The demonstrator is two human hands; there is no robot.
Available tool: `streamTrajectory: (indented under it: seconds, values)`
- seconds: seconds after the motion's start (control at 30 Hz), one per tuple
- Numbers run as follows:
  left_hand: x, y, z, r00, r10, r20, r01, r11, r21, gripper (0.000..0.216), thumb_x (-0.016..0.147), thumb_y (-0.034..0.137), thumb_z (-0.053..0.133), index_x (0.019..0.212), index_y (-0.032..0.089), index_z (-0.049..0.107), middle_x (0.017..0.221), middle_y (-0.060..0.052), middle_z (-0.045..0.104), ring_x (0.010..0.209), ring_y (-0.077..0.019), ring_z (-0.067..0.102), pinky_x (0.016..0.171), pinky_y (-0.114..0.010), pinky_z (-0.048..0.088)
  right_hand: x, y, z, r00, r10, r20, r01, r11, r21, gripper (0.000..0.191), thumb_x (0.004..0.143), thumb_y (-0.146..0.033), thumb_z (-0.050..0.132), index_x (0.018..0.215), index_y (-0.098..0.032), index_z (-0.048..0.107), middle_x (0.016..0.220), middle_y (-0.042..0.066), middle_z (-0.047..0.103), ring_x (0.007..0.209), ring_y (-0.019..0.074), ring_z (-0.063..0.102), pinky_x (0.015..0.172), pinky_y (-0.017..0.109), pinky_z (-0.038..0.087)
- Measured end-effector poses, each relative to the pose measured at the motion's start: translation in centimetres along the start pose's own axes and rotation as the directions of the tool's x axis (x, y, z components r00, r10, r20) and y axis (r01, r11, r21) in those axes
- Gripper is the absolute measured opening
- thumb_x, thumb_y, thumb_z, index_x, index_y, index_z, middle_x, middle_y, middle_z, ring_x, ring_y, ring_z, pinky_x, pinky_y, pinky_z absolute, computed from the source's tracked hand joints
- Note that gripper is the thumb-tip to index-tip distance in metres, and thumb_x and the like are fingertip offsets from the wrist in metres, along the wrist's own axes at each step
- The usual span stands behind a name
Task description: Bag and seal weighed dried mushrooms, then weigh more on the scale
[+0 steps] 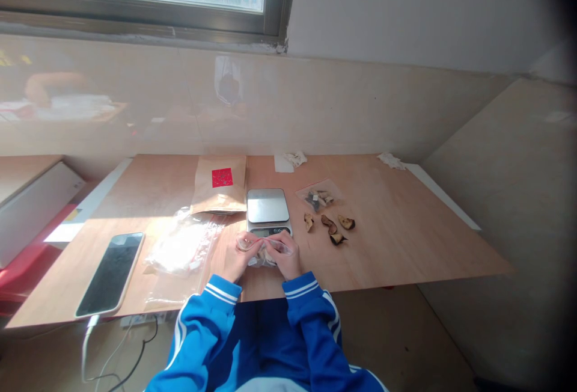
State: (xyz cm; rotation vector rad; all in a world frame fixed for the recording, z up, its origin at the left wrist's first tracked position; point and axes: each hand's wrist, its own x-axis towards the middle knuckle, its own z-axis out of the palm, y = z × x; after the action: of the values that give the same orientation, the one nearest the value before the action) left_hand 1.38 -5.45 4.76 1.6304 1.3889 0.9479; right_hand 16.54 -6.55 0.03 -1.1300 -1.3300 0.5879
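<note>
A small clear plastic bag [262,258] with pale dried pieces in it is pinched along its top by both hands. My left hand [241,258] grips the left side of the opening, and my right hand [285,254] the right side, with the fingertips close together. Just beyond them stands a kitchen scale [267,206] with a bare steel plate; the hands partly cover its display. To the right lie several loose dried slices [329,223], brown with dark edges. Behind these slices rests another clear bag [319,195] holding similar pieces and a small white square.
Left of the scale are a brown paper pouch [220,193] with a red label and a stack of clear plastic bags [180,248]. A phone [110,275] with a charging cable [85,344] lies at the table's left front edge. White scraps [295,159] sit along the back.
</note>
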Motion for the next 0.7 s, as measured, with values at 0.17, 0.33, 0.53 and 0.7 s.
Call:
streamTrajectory:
  seconds: [0.17, 0.33, 0.53, 0.7]
  values:
    - [0.1, -0.3, 0.6, 0.999, -0.020, -0.041, 0.010, 0.976, -0.219, 0.029, 0.071, 0.043, 0.071, 0.070, 0.015, 0.070, 0.072, -0.006, 0.068, 0.075, -0.0188, 0.063, 0.071, -0.028, 0.049, 0.0, 0.3, -0.2, 0.997, 0.068, 0.033, -0.070, 0.996, 0.055, 0.011, 0.084, -0.030, 0.066, 0.080, -0.022, 0.072, 0.073, 0.001, 0.061, 0.072, 0.0157, 0.057, 0.067, 0.028, 0.047]
    - [0.1, -1.0, 0.9, 0.993, -0.115, -0.040, 0.096, 0.943, -0.317, 0.029, 0.068, 0.042, 0.074, 0.072, 0.013, 0.072, 0.070, -0.006, 0.069, 0.070, -0.0176, 0.061, 0.066, -0.026, 0.048, 0.0, 1.0, -0.6, 0.987, 0.135, 0.088, -0.146, 0.980, 0.136, 0.018, 0.084, -0.038, 0.066, 0.078, -0.022, 0.074, 0.070, 0.000, 0.057, 0.069, 0.0145, 0.054, 0.066, 0.027, 0.044]
    - [0.1, -1.7, 1.2, 0.978, -0.199, -0.056, 0.157, 0.891, -0.425, 0.032, 0.069, 0.044, 0.072, 0.071, 0.012, 0.071, 0.067, -0.005, 0.068, 0.067, -0.0162, 0.062, 0.063, -0.025, 0.048, 0.0, 1.1, -0.6, 0.967, 0.207, 0.147, -0.235, 0.949, 0.210, 0.028, 0.082, -0.044, 0.065, 0.069, -0.019, 0.066, 0.069, -0.002, 0.052, 0.068, 0.0136, 0.051, 0.064, 0.025, 0.041]
    - [0.2, -1.6, 1.3, 0.973, -0.228, -0.028, 0.177, 0.822, -0.541, 0.043, 0.067, 0.053, 0.073, 0.072, 0.010, 0.070, 0.065, -0.005, 0.067, 0.058, -0.0140, 0.058, 0.052, -0.023, 0.044, -0.2, 1.3, -0.2, 0.922, 0.350, 0.168, -0.387, 0.859, 0.334, 0.042, 0.086, -0.057, 0.053, 0.067, -0.020, 0.051, 0.061, -0.004, 0.045, 0.057, 0.0118, 0.043, 0.054, 0.023, 0.036]
